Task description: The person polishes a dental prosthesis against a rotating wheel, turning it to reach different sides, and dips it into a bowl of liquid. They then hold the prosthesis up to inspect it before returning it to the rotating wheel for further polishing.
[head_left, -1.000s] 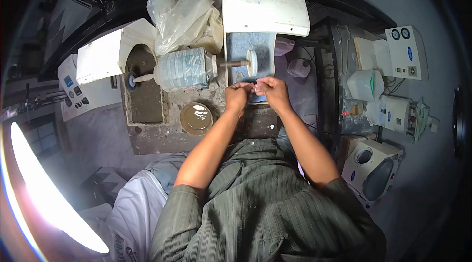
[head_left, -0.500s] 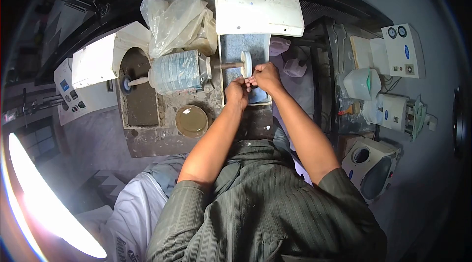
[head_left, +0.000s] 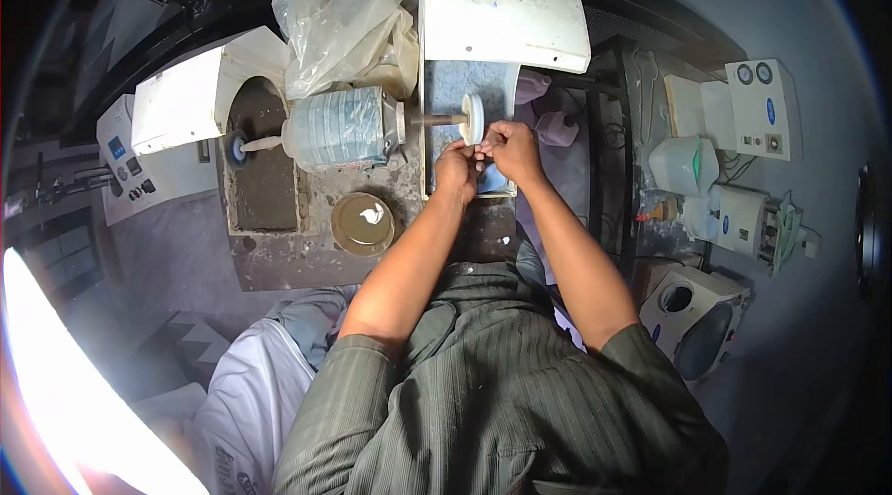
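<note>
A white polishing wheel (head_left: 474,119) sits on the right end of a spindle from a plastic-wrapped motor (head_left: 339,128). Just below its front edge, my left hand (head_left: 455,170) and my right hand (head_left: 516,153) meet with fingers pinched together. Between the fingertips is something small, too hidden to name, held close against the wheel's rim. Around the wheel stands a white hooded box (head_left: 502,21) with a blue-grey lining. On the motor's left end, a dark brush wheel (head_left: 239,149) sits over a tray of grey slurry (head_left: 269,193).
A bowl of murky liquid (head_left: 362,224) stands on the bench left of my forearm. Behind the motor lies a clear plastic bag (head_left: 348,35). Several white machines, including a gauge box (head_left: 764,110), line the right side. A person in a white garment (head_left: 251,402) is at lower left.
The view has shifted slightly, moving the bench items a little within it. Both hands stay together beneath the wheel, fingers still pinched. The reflection in the bowl has moved.
</note>
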A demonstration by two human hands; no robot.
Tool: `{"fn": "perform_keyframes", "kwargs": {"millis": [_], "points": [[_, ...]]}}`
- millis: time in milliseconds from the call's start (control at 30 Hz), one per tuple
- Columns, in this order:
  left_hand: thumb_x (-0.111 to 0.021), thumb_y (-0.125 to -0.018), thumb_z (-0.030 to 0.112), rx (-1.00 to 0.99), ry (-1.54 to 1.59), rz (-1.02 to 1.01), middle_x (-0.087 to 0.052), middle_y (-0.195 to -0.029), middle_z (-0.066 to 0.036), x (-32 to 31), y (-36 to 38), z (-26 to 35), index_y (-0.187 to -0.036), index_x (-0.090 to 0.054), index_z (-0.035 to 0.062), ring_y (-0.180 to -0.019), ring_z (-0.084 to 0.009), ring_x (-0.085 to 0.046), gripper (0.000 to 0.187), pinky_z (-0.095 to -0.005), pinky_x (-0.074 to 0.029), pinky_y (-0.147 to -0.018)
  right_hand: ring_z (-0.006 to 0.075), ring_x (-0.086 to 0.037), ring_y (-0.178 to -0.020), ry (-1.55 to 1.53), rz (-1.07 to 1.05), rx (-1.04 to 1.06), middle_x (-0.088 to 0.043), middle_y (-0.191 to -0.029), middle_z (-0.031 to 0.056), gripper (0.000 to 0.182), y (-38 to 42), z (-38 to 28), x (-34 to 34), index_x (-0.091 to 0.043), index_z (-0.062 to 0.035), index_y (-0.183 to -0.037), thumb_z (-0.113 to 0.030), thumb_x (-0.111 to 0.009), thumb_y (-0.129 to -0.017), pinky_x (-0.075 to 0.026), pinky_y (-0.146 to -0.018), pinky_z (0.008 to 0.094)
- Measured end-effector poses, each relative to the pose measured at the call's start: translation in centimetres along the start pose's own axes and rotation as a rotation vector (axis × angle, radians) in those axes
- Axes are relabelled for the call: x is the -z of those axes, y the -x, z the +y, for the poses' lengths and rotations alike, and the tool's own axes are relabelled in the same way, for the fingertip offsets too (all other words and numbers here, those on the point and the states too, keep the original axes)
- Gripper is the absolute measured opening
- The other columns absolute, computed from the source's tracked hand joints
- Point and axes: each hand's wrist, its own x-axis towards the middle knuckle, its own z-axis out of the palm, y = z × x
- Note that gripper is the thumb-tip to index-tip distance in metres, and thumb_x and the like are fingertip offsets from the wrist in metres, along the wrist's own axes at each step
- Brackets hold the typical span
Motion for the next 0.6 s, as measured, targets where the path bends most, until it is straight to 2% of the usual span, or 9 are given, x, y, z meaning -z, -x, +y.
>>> {"fn": "perform_keyframes", "kwargs": {"millis": [33, 100, 200, 233, 300, 367, 400, 533, 600], "points": [[-0.047, -0.089, -0.004, 0.004, 0.000, 0.001, -0.060, -0.081, -0.011, 0.2, -0.1, -0.2, -0.106, -0.048, 0.0011, -0.064, -0.0164, -0.055, 0.018, -0.0273, -0.042, -0.052, 0.0077, -0.058, -0.060, 0.001, 0.000, -0.003, -0.061, -0.061, 0.0033, 0.013, 0.2, -0.5, 0.3, -0.053, 0.0035, -0.066, 0.009, -0.051, -0.077, -0.047, -0.056, 0.0236], [-0.047, -0.091, -0.003, 0.001, 0.037, -0.031, -0.059, -0.081, -0.010, 0.7, -0.2, -0.4, -0.105, -0.049, 0.0033, -0.067, -0.0159, -0.055, 0.016, -0.0276, -0.042, -0.055, 0.0216, -0.058, -0.054, 0.051, 0.018, -0.007, -0.058, -0.058, 0.0111, 0.006, 0.7, -1.6, 0.6, -0.057, -0.0001, -0.067, 0.000, -0.062, -0.071, -0.046, -0.057, 0.0338], [-0.049, -0.093, 0.000, -0.045, 0.043, -0.091, -0.061, -0.083, -0.008, 1.6, 0.0, -0.9, -0.099, -0.053, 0.0056, -0.069, -0.0157, -0.056, 0.009, -0.0276, -0.044, -0.057, 0.0236, -0.062, -0.059, 0.080, -0.001, -0.003, -0.062, -0.064, 0.0126, 0.001, 1.5, -2.5, 0.6, -0.062, -0.0001, -0.075, 0.000, -0.061, -0.075, -0.048, -0.060, 0.0340], [-0.050, -0.093, 0.001, -0.079, 0.055, -0.117, -0.062, -0.083, -0.007, 1.8, 0.2, -1.0, -0.097, -0.055, 0.0060, -0.069, -0.0157, -0.056, 0.008, -0.0275, -0.044, -0.058, 0.0236, -0.062, -0.059, 0.079, -0.003, -0.004, -0.062, -0.064, 0.0126, 0.001, 1.8, -2.3, 0.4, -0.062, -0.0001, -0.075, 0.000, -0.061, -0.075, -0.048, -0.060, 0.0340], [-0.052, -0.093, 0.001, -0.105, 0.058, -0.134, -0.064, -0.085, -0.006, 1.8, 0.6, -1.2, -0.094, -0.057, 0.0062, -0.071, -0.0152, -0.058, 0.007, -0.0272, -0.045, -0.058, 0.0142, -0.066, -0.069, -0.133, 0.108, 0.090, -0.067, -0.071, 0.0105, 0.010, 2.5, -1.9, -0.2, -0.065, 0.0049, -0.088, 0.001, -0.056, -0.085, -0.051, -0.065, 0.0274], [-0.053, -0.092, 0.000, -0.103, 0.054, -0.119, -0.064, -0.086, -0.006, 1.3, 1.3, -1.2, -0.095, -0.057, 0.0062, -0.073, -0.0144, -0.059, 0.008, -0.0271, -0.045, -0.058, 0.0146, -0.067, -0.071, -0.097, 0.152, 0.152, -0.068, -0.075, 0.0116, 0.012, 3.2, -1.5, -0.3, -0.066, 0.0050, -0.091, 0.000, -0.056, -0.086, -0.052, -0.067, 0.0274], [-0.053, -0.092, 0.000, -0.095, 0.077, -0.144, -0.062, -0.087, -0.010, 1.4, 1.1, -1.3, -0.096, -0.054, 0.0047, -0.073, -0.0183, -0.058, 0.007, -0.0289, -0.049, -0.061, 0.0151, -0.068, -0.074, -0.060, 0.200, 0.215, -0.070, -0.078, 0.0127, 0.013, 3.3, -1.2, -0.3, -0.066, 0.0050, -0.094, -0.001, -0.056, -0.088, -0.053, -0.069, 0.0275], [-0.051, -0.092, -0.002, -0.075, 0.054, -0.103, -0.062, -0.088, -0.010, 1.5, 0.1, -1.7, -0.098, -0.053, 0.0042, -0.073, -0.0186, -0.058, 0.009, -0.0293, -0.048, -0.060, 0.0146, -0.068, -0.072, -0.106, 0.248, 0.219, -0.070, -0.080, 0.0119, 0.014, 3.1, -0.3, -0.6, -0.067, 0.0048, -0.095, -0.001, -0.057, -0.087, -0.053, -0.068, 0.0267], [-0.050, -0.093, -0.002, -0.066, 0.036, -0.079, -0.062, -0.087, -0.011, 1.4, -0.5, -1.4, -0.100, -0.052, 0.0035, -0.073, -0.0188, -0.058, 0.009, -0.0296, -0.047, -0.060, 0.0135, -0.068, -0.072, -0.094, 0.131, 0.103, -0.069, -0.077, 0.0106, 0.011, 2.0, 0.0, -0.5, -0.065, 0.0059, -0.089, 0.001, -0.055, -0.087, -0.053, -0.067, 0.0264]]}}
